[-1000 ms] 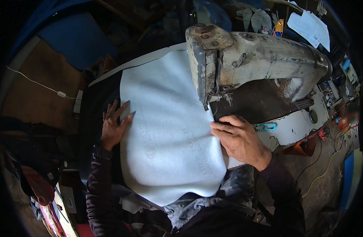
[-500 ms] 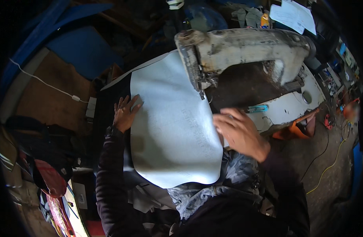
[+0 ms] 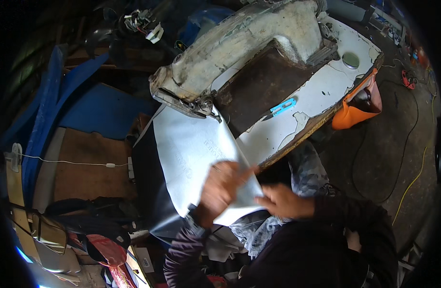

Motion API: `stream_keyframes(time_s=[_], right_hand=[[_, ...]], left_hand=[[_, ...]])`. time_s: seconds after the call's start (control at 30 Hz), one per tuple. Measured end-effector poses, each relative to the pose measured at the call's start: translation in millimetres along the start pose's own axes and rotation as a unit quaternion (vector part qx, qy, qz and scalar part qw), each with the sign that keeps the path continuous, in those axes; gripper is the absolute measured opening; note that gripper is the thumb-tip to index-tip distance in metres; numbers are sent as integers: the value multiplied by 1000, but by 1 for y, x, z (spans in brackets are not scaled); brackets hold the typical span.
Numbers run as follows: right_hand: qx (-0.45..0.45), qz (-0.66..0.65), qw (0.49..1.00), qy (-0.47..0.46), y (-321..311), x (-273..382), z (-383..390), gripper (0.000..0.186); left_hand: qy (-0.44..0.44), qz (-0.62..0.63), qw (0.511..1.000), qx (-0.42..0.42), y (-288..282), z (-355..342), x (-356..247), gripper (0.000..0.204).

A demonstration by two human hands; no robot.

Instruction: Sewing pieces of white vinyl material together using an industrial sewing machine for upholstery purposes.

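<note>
An old, worn sewing machine point(image 3: 235, 43) has its presser foot near the top edge of a white sheet point(image 3: 191, 144), which lies over black material point(image 3: 151, 192). My left hand point(image 3: 220, 192) is over the sheet's lower right area, smeared by motion. Just right of it, my right hand point(image 3: 280, 201) has its fingers curled on the sheet's right edge. Teal thread snips point(image 3: 282, 106) lie on the peeling white table point(image 3: 306, 110), near the machine's dark bed.
A round tin point(image 3: 350, 61) sits at the table's back right. An orange pouch point(image 3: 354, 108) hangs from the front edge. Blue panels point(image 3: 91, 110), a brown board point(image 3: 91, 165) and bags point(image 3: 100, 240) are at left. Cables point(image 3: 407, 177) trail over the floor at right.
My left hand has moved from the sheet's left side to its right, and my right hand has dropped lower along that edge. The view has shifted, with the machine now farther left.
</note>
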State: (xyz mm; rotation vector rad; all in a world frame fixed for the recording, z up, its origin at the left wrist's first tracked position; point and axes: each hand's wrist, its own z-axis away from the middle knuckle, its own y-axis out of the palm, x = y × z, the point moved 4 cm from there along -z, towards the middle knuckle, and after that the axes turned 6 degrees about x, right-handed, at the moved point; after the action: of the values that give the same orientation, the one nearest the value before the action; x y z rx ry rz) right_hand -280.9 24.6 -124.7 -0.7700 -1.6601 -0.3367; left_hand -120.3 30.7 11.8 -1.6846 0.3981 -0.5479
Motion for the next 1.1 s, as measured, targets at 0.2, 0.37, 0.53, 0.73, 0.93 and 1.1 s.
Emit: stream_keyframes(time_s=[0.2, 0.37, 0.53, 0.73, 0.93, 1.1], right_hand=[[173, -13, 971, -166, -26, 106, 27, 30], [-92, 260, 928, -250, -75, 82, -44, 16], [-110, 436, 852, -269, -68, 79, -103, 16], [-16, 542, 796, -270, -62, 76, -101, 20], [34, 499, 831, -245, -61, 70, -94, 30], [59, 510, 818, -258, -62, 73, -96, 33]], left_hand=[[-94, 253, 955, -124, -17, 44, -33, 28], [-160, 422, 837, -309, -18, 47, -20, 26], [-165, 428, 840, -290, -9, 46, -26, 28], [-110, 345, 920, -154, -15, 37, -14, 32], [-190, 254, 941, -115, 22, -3, 57, 36], [-152, 221, 960, -80, 35, 2, 64, 36]])
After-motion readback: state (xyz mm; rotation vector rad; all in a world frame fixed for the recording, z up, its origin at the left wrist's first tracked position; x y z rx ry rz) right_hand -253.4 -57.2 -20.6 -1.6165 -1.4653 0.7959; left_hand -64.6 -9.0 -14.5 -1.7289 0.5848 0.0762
